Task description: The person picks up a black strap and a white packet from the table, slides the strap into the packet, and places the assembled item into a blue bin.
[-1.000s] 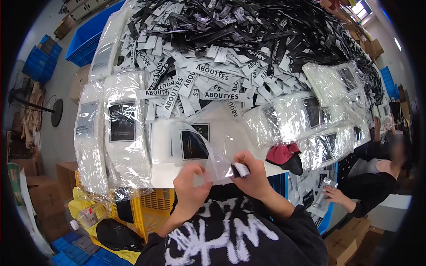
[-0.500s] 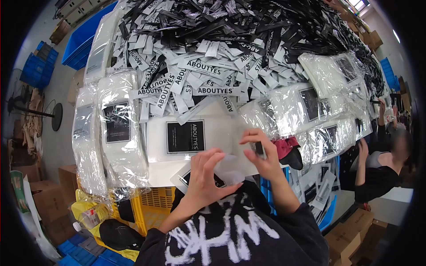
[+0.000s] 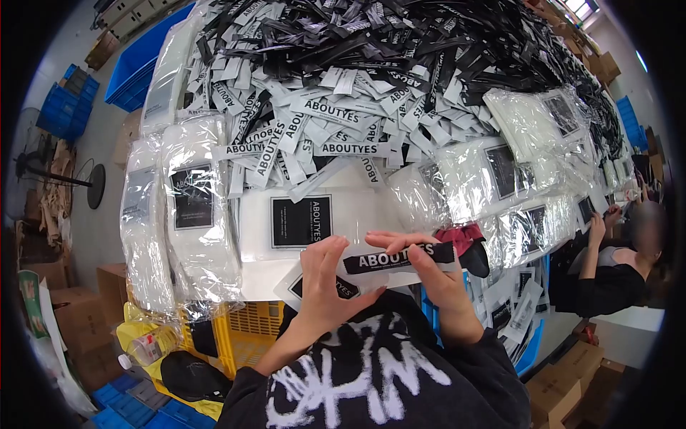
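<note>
My left hand (image 3: 321, 286) curls its fingers and thumb around a frosted plastic bag (image 3: 294, 280) with a black label, close to my shirt front. In my right hand (image 3: 437, 275) is a narrow black stick packet (image 3: 364, 262) printed ABOUTYES, held level between thumb and fingers above the bag's right side. Beyond both hands, a flat stack of frosted bags (image 3: 257, 229) with a black label lies on the table. The bag's opening is partly hidden by my fingers.
Black and white stick packets (image 3: 336, 111) are heaped at the back. Wrapped bag bundles (image 3: 193, 264) flank the stack on the left, with others (image 3: 471, 189) on the right. A yellow crate (image 3: 250, 325) stands below the table edge. Another person (image 3: 607, 282) works at right.
My right hand has turned and come closer to my left, bringing the black packet into plain view, lengthwise above the bag. My left hand stays nearly in place on the bag.
</note>
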The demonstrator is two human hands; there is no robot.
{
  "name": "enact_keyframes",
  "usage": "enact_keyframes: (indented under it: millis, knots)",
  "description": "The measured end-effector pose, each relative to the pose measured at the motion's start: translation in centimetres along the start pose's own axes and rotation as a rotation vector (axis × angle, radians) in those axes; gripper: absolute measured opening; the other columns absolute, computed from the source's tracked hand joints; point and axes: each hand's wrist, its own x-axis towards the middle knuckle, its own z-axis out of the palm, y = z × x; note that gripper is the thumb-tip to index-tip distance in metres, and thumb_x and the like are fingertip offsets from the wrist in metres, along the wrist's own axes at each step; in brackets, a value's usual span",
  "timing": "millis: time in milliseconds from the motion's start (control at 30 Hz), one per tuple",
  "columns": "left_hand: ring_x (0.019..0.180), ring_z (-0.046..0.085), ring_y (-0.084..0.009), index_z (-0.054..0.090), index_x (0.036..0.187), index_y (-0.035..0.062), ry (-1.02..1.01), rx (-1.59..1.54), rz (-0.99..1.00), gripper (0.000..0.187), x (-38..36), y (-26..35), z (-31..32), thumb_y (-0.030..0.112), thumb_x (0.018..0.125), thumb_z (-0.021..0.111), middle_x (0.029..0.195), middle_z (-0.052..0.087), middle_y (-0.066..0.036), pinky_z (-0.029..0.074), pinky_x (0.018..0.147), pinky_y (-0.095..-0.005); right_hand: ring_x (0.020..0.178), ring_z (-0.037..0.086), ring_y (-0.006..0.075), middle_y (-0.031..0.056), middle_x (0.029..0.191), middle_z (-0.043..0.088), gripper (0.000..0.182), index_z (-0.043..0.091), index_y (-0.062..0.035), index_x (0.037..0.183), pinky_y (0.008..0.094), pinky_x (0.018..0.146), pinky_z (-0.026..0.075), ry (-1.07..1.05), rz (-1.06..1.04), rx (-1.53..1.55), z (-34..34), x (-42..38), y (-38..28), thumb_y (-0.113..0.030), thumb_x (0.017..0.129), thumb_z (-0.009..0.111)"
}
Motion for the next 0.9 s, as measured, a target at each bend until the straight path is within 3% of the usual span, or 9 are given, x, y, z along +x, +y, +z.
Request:
enact_keyframes:
  millis: [233,267,300,400,433,500,600,733,900]
  knots:
    - [0.105,0.047,-0.0328,0.024,0.140,0.0106,-0.097,-0.057,0.128,0.108,-0.2,0.3,-0.2,0.012,0.054,0.088,0.118,0.043,-0.018,0.042,0.086,-0.0433,0.109,0.056,0.0140,0.0135,0.115,0.063,0.018,0.057,0.0003,0.110,0.0304,0.095,0.042,-0.129,0.319,-0.242,0.2,0.1,0.0,-0.006,0.092,0.055]
    - [0.106,0.047,-0.0331,0.024,0.141,0.0114,-0.120,-0.079,0.152,0.108,-0.2,0.4,-0.4,0.012,0.054,0.088,0.119,0.043,-0.019,0.042,0.086,-0.0437,0.107,0.057,0.0144,0.0139,0.113,0.064,0.019,0.056,0.0005,0.109,0.0302,0.094,0.043,-0.054,0.203,-0.211,0.8,0.2,0.5,-0.004,0.091,0.056]
    - [0.106,0.053,-0.0299,0.030,0.140,0.0119,-0.019,-0.165,0.183,0.097,0.6,0.4,-0.8,0.011,0.060,0.086,0.118,0.051,-0.018,0.047,0.083,-0.0382,0.105,0.058,0.0148,0.0144,0.110,0.064,0.019,0.055,0.0006,0.109,0.0299,0.092,0.044,0.021,0.086,-0.179,1.2,0.4,1.1,-0.002,0.090,0.058]
    - [0.087,0.065,-0.0249,0.049,0.127,0.0065,-0.126,-0.312,-0.316,0.067,0.7,0.1,-3.6,0.013,0.068,0.081,0.101,0.064,-0.014,0.049,0.071,-0.0332,0.093,0.063,0.0196,0.0187,0.104,0.065,0.029,0.051,0.0001,0.110,0.0301,0.083,0.050,0.175,-0.161,-0.053,0.8,0.0,2.8,0.001,0.084,0.065]
    - [0.070,0.067,-0.0226,0.061,0.111,0.0018,-0.211,-0.227,-0.320,0.037,0.4,-1.0,-4.2,0.004,0.076,0.073,0.085,0.068,-0.014,0.050,0.059,-0.0281,0.091,0.064,0.0207,0.0197,0.104,0.065,0.030,0.051,-0.0001,0.110,0.0308,0.082,0.051,0.217,-0.277,-0.091,0.9,-0.2,3.2,0.001,0.084,0.066]
    - [0.067,0.067,-0.0242,0.064,0.103,0.0009,-0.203,-0.242,-0.255,0.025,0.2,-1.3,-4.9,0.003,0.079,0.070,0.081,0.067,-0.014,0.050,0.059,-0.0289,0.082,0.066,0.0193,0.0166,0.099,0.067,0.030,0.055,0.0004,0.110,0.0287,0.076,0.052,0.346,-0.434,-0.217,1.3,0.3,3.2,-0.001,0.083,0.067]
    - [0.065,0.065,-0.0275,0.065,0.097,0.0009,-0.216,-0.257,-0.246,0.015,0.4,-0.9,-5.2,0.003,0.082,0.066,0.078,0.066,-0.015,0.049,0.058,-0.0294,0.071,0.066,0.0172,0.0146,0.086,0.068,0.025,0.060,0.0033,0.107,0.0287,0.069,0.052,0.180,-0.371,-0.785,0.7,0.6,0.7,0.002,0.082,0.064]
    - [0.064,0.065,-0.0279,0.065,0.096,0.0013,-0.322,-0.224,-0.264,0.014,0.7,-0.8,-5.7,0.005,0.083,0.065,0.076,0.065,-0.016,0.049,0.057,-0.0302,0.063,0.063,0.0281,0.0174,0.074,0.063,0.016,0.065,-0.0001,0.099,0.0325,0.058,0.048,-0.295,0.110,-0.676,-1.2,0.3,-0.4,-0.009,0.086,0.062]
    - [0.059,0.062,-0.0276,0.065,0.088,0.0024,-0.480,-0.323,-0.276,0.015,1.3,0.6,-4.8,0.014,0.080,0.071,0.070,0.063,-0.014,0.048,0.053,-0.0303,0.058,0.048,0.0048,0.0056,0.059,0.057,0.010,0.068,0.0041,0.082,0.0224,0.053,0.041,-0.406,0.352,-0.725,-0.8,0.9,2.1,-0.005,0.080,0.065]
